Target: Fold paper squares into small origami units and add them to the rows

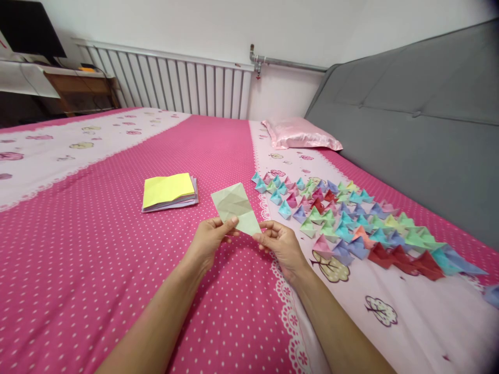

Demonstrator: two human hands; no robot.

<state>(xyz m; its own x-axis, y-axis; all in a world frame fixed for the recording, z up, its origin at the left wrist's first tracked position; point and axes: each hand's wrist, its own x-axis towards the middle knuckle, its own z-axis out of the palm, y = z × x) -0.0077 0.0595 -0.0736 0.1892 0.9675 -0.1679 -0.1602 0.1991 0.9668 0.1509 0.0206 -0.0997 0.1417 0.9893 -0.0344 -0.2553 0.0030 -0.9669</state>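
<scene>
A pale green sheet of origami paper [236,203] with crease lines across it is held up over the bed. My left hand [212,236] pinches its lower left edge, thumb on top. At its lower right corner, my right hand [281,246] grips the paper between thumb and fingers. Left of the hands lies a stack of coloured paper [168,191], with a yellow sheet on top. To the right stand many small folded paper boats [345,221] in rows, in blue, green, pink, red and purple.
The bed cover [117,259] is pink with white dots and pale printed bands. A pink pillow [300,134] rests near the grey headboard [409,114]. Behind the bed is a white radiator [175,80]. A desk [78,85] with a dark monitor [31,28] stands at the far left.
</scene>
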